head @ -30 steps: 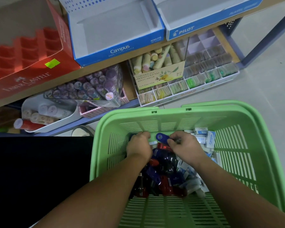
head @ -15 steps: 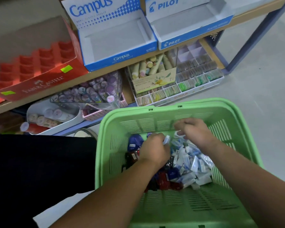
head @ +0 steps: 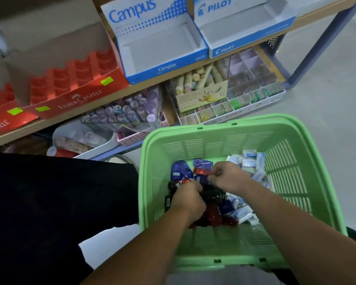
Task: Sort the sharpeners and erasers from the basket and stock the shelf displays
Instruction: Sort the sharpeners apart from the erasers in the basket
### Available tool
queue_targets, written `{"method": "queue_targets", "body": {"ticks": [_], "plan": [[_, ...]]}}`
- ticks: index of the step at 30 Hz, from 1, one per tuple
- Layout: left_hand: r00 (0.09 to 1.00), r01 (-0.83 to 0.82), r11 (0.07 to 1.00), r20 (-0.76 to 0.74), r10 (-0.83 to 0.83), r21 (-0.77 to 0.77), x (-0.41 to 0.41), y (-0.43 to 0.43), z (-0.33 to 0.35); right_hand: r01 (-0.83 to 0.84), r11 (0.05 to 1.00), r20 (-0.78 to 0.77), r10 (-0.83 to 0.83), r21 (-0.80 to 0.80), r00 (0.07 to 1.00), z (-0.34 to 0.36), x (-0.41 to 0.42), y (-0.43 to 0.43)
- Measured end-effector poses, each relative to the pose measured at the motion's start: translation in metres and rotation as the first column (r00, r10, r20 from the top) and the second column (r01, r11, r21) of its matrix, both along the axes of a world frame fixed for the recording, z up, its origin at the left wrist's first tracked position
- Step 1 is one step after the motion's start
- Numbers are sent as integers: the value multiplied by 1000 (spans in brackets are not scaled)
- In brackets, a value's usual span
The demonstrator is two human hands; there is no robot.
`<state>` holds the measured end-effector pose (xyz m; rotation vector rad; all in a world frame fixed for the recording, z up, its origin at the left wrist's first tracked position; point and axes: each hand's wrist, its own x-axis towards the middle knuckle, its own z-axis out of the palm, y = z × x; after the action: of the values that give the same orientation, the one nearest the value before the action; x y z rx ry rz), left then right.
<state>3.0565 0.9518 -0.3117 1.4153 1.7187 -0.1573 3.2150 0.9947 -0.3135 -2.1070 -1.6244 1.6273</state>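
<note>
Head view looks down on the sharpeners (head: 211, 202), a heap of blue, red and dark ones lying left and middle on the basket's floor, with the erasers (head: 249, 161), small white-and-blue packets, piled along their right side up to the far right corner. The right hand (head: 228, 177) pinches a red sharpener (head: 200, 171) at the far edge of the heap with curled fingertips. The left hand (head: 188, 199) is dug into the near left of the heap, fingers bent down out of sight, so whether it grips anything cannot be told. The green basket (head: 214, 128) sits just near of the shelf (head: 56, 118). On that shelf stand an open Campus box (head: 162, 48), a Pilot box (head: 245, 23) to its right and a red Faber-Castell tray (head: 74, 89) to its left
</note>
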Motion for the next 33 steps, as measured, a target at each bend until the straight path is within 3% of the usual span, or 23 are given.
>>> {"method": "queue_targets", "body": {"ticks": [3, 5, 9, 12, 15, 17, 20, 24, 33], "plan": [[999, -16, 999, -47, 14, -49, -15, -9, 4, -216, 976, 106, 217, -20, 970, -27, -29, -15], [999, -14, 996, -46, 10, -94, -18, -11, 4, -266, 963, 233, 248, 51, 940, -33, -36, -20], [1000, -12, 996, -28, 10, -90, -19, -9, -1, -185, 973, 324, 133, 134, 936, -38, -28, -15], [995, 90, 996, 33, -89, -28, -20, -9, -2, -186, 974, 394, 121, 130, 911, -42, -20, -8], [964, 238, 967, 97, -246, 89, -22, -10, -5, -12, 979, 330, -57, 202, 942, -46, -18, -6], [951, 304, 946, 28, -309, 112, -19, -9, -8, 134, 964, 212, -184, 230, 960, -49, -15, -5], [871, 455, 883, -266, -414, 116, -13, 2, -12, -29, 977, 132, 0, 212, 991, -55, -8, -5], [746, 585, 808, -436, -504, 67, -20, 41, -4, -246, 934, 159, 210, 259, 965, -56, -1, -6], [880, 402, 913, -248, -405, -65, -26, 81, -5, -450, 880, 181, 422, 156, 888, -55, -6, -10]]}}
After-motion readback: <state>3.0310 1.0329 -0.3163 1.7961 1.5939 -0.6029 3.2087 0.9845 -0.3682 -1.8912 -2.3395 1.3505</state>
